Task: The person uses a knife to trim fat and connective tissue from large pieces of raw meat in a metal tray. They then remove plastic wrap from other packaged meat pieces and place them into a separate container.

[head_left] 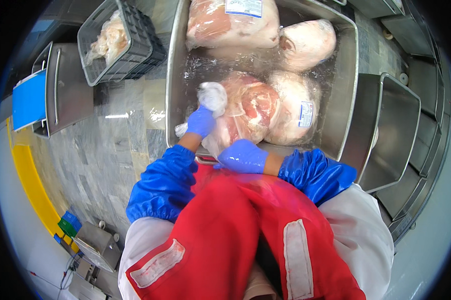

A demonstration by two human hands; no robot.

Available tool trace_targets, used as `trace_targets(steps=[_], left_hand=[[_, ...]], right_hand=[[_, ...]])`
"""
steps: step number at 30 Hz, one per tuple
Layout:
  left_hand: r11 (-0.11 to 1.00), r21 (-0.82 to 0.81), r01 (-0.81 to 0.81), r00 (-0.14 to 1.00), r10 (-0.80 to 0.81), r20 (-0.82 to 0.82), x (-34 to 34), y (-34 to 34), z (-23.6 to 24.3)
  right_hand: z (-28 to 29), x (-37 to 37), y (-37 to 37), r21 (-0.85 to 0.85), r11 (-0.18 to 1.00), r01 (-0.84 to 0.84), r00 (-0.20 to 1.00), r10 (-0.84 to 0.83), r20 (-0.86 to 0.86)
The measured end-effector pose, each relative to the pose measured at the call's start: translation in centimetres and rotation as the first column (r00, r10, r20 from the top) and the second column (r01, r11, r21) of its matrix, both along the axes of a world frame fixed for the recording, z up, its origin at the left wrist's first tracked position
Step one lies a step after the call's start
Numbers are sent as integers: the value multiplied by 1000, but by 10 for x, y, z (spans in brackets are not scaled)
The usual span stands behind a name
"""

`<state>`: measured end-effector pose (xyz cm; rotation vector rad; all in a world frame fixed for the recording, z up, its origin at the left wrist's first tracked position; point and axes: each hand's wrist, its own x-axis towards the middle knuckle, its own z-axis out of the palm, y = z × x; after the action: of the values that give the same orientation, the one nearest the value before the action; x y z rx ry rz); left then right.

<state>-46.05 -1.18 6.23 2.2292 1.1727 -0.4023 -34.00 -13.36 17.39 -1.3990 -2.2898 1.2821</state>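
Observation:
My blue-gloved left hand grips crumpled whitish plastic at the left side of a red, plastic-wrapped meat piece. My blue-gloved right hand is closed at the bag's lower edge, by the near rim; its fingertips are partly hidden. Both hands are over a large steel tub holding water and several meat pieces. A pale labelled piece lies right of the red one. A large labelled piece and a smaller pale piece lie along the back.
A grey plastic crate with crumpled plastic stands back left, beside a steel cart with a blue board. Steel bins line the right. Yellow edging, small steel equipment and cables are at lower left.

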Motion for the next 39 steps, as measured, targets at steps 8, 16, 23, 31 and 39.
trace_targets(steps=[8,16,23,31,39], left_hand=[[894,-104,435,823,-442,-356,27,30,-3],[371,-883,-287,342,901,267,-60,61,86],[567,-748,-345,-51,785,618,-71,92,234],[607,-596,-526,-87,658,748,-71,68,195],[-160,-967,-200,287,934,-214,-46,-31,73]], right_hand=[[-5,31,-73,-128,899,419,874,-437,-211],[42,61,-66,12,868,497,862,-495,113],[111,86,-1,7,772,636,762,-626,-162],[100,84,-10,-107,766,634,759,-642,-104],[35,4,-17,-100,856,507,697,-476,-536]])
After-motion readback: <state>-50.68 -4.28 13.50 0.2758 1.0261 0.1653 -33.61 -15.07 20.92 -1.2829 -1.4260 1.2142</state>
